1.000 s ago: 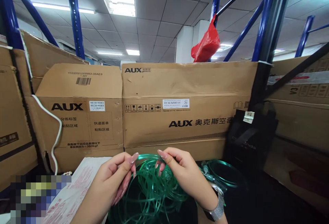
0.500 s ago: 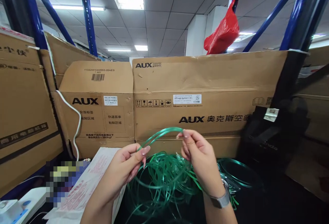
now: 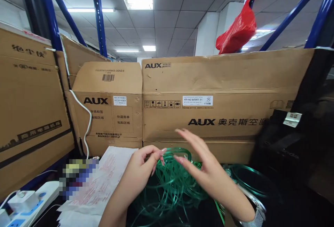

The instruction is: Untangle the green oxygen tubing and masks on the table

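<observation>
My left hand point(image 3: 144, 166) pinches a thin green clear tube point(image 3: 180, 150) between thumb and fingertips, and the tube arches toward the right. My right hand point(image 3: 205, 161) is open, thumb and fingers spread apart around the far side of that arch. I cannot tell whether its thumb touches the tube. Below both hands lies a tangled heap of green tubing point(image 3: 174, 187) on a dark surface. A watch with a metal mesh band point(image 3: 258, 216) is on my right wrist.
Cardboard boxes point(image 3: 167, 77) wall off the back and left. White printed sheets point(image 3: 96, 181) lie left of the heap, beside a white power strip point(image 3: 43, 199). A green tube coil point(image 3: 250, 175) rests at right near a black bag point(image 3: 276, 143). A red bag point(image 3: 237, 29) hangs above.
My right hand has let go of the tube and its fingers have opened. The held tube now makes a smaller, lower arch. The camera view has turned slightly left.
</observation>
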{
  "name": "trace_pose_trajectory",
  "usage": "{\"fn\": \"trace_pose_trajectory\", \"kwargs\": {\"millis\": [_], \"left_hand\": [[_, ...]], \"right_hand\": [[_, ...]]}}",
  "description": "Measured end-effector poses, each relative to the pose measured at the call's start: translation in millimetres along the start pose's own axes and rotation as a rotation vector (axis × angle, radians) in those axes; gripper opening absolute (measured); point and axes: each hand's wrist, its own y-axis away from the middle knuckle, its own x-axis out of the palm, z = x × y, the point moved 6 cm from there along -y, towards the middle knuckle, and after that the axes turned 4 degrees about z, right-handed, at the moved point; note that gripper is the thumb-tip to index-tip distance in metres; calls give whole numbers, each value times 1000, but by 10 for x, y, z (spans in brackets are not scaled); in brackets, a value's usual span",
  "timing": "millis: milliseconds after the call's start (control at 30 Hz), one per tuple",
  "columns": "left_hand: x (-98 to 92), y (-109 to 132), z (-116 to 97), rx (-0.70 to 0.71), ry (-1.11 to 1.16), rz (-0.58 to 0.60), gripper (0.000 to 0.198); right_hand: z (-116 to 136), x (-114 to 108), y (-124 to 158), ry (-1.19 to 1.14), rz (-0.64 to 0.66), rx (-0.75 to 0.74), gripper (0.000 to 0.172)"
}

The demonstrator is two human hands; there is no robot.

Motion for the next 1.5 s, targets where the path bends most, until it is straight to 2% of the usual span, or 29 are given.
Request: {"fn": "trace_pose_trajectory", "kwargs": {"millis": [67,100,267,333,467,600,733,833,967,1133,1233,1333,1433,1500], "left_hand": [[81,-12,2,5,-28,30,29],[107,-17,1,8,-30,36,28],[57,-16,-16,1,8,41,25],[-22,-9,-6,-10,82,58,26],[-183,-1,51,-12,348,60,31],[-199,-9,82,6,491,60,31],[-182,-21,69,63,526,15,29],[-170,-30,65,97,537,31,27],[-104,-39,54,138,611,120,25],[80,-32,-16,196,844,294,22],[171,-35,-47,220,952,369,32],[198,-68,-26,244,974,339,57],[218,-89,-17,287,960,315,84],[227,-88,-24,295,903,270,82]], "right_hand": [[102,131,24,-31,142,-16,35],[129,176,29,-38,169,-7,29],[113,218,6,-101,164,49,22],[62,131,-3,-183,83,84,21],[-90,-65,18,-477,-190,220,23],[-129,-90,20,-754,-346,221,23],[-104,-104,18,-923,-426,201,20],[-89,-171,38,-987,-476,216,19],[-129,-225,53,-1042,-521,252,19],[-326,-142,20,-1241,-572,299,18],[-504,-111,10,-1348,-635,314,16],[-681,-94,25,-1413,-686,326,15],[-770,-89,34,-1409,-682,306,15],[-754,-96,28,-1380,-670,280,16]]}}
